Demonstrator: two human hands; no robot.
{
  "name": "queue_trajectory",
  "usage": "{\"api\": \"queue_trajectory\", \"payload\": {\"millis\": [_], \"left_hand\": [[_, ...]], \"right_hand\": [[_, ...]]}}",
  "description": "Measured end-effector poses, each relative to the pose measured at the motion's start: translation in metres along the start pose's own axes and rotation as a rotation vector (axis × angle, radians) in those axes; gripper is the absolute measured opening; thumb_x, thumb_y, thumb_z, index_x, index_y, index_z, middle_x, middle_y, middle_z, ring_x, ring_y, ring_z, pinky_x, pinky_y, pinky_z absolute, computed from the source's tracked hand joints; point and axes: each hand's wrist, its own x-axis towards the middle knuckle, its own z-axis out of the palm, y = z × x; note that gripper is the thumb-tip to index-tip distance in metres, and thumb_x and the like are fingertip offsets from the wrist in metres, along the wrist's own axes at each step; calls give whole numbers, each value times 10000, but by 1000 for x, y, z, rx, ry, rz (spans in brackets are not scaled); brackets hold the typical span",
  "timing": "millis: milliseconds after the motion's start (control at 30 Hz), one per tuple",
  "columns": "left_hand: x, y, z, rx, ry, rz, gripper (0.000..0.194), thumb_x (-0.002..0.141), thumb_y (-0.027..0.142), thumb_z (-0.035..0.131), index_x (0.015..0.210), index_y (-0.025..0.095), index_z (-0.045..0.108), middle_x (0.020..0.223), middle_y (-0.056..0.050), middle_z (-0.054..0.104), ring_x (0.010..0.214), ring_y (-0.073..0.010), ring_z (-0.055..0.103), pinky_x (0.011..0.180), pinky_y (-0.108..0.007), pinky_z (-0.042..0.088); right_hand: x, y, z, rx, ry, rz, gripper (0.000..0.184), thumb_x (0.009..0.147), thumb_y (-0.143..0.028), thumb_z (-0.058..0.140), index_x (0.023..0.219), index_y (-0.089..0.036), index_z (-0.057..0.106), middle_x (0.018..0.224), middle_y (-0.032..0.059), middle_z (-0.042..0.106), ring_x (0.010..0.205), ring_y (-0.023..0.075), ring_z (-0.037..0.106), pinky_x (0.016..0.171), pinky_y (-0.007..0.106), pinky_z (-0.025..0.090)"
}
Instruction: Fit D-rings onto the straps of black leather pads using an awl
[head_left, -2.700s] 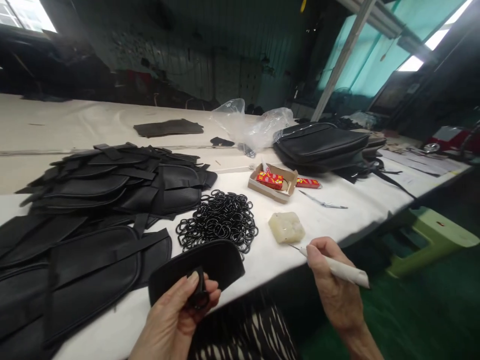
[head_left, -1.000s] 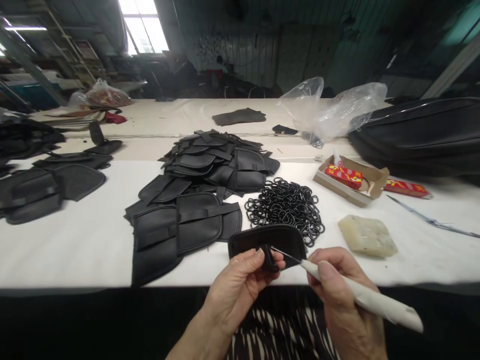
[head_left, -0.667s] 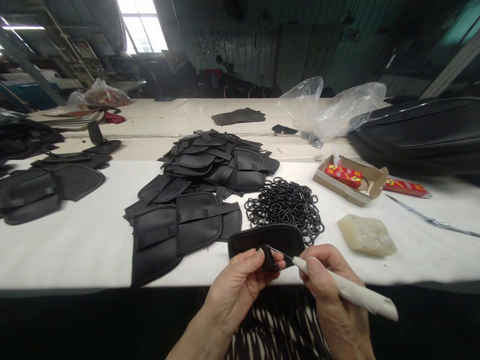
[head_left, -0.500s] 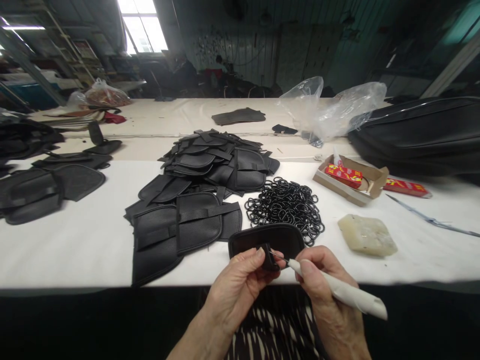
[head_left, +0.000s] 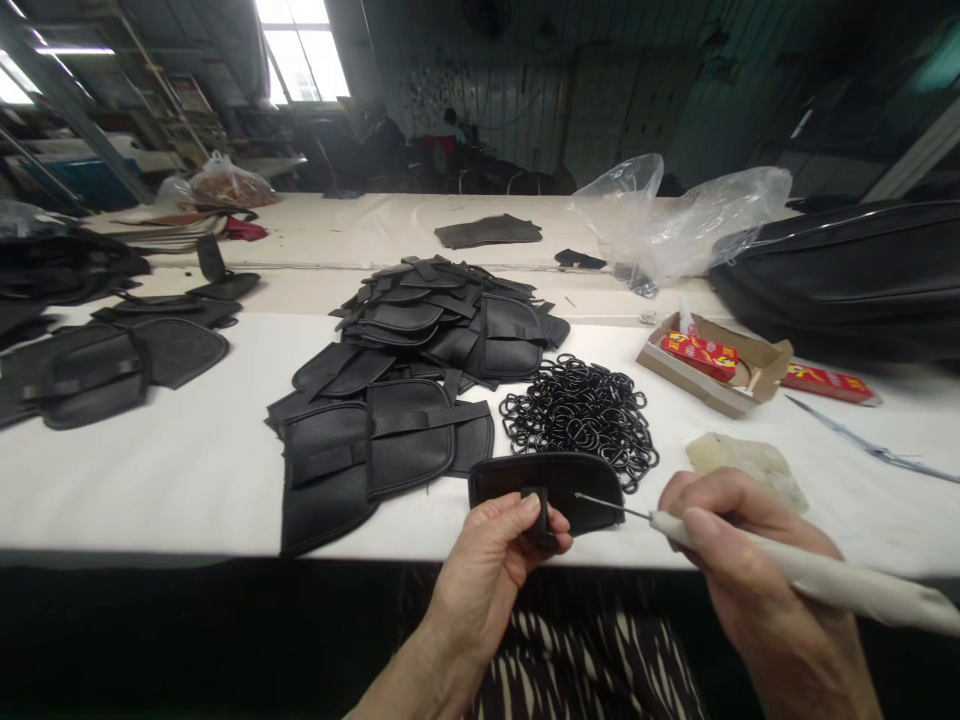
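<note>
White-handled tool [head_left: 862, 583] has moved right, off the folded strap [head_left: 535, 530]. Left hand [head_left: 487, 560] pinches the strap (probably light, pliable; hold near the fold) at the surface's [head_left: 187, 480] front edge; right hand [head_left: 757, 612] grips the tool.

head camera | on person's head | forward and down across table [head_left: 225, 480] | hands [head_left: 491, 560] [head_left: 757, 560] near, window [head_left: 306, 62] far

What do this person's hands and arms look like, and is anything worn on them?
Both the left hand and right hand are bare: no gloves, and no rings or watch that I can see. No sleeves show on the visible forearms. Below them is a dark garment with cream streaks.
</note>
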Motion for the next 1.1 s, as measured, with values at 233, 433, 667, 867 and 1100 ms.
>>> {"api": "queue_trajectory", "payload": {"millis": [233,433,667,867,1100], "left_hand": [[-1,0,1,-31,29,1,131,708,198,701,665,77,674,672,-76,678,624,-145,613,671,-268,501],[-1,2,3,-15,30,5,142,697,207,703,649,76,676,649,-69,673,602,-140,611,653,-256,497],[0,-1,1,-8,7,22,143,718,198,678,642,77,683,658,-64,680,593,-132,613,653,-256,495],[1,-3,0,-33,-12,33,144,718,204,686,644,80,684,653,-59,680,594,-128,610,663,-265,494],[-8,-5,3,-100,67,31,139,635,207,712,592,97,638,579,-74,664,533,-154,607,608,-288,478]], "right_hand": [[-3,11,0,188,74,120,214,836,-306,578,658,-199,527,676,-13,489,599,122,396,512,228,304],[-6,14,16,416,97,272,275,845,-319,555,618,-191,471,595,-25,416,523,105,300,484,214,288],[-6,20,18,569,64,326,271,836,-331,562,634,-175,473,591,-31,456,461,66,226,445,199,209],[-7,17,22,594,90,370,256,818,-350,588,657,-181,482,583,-35,469,436,49,226,432,183,219],[-22,34,-5,529,20,382,200,794,-355,621,696,-189,567,538,-25,483,356,38,319,360,180,293]]}}
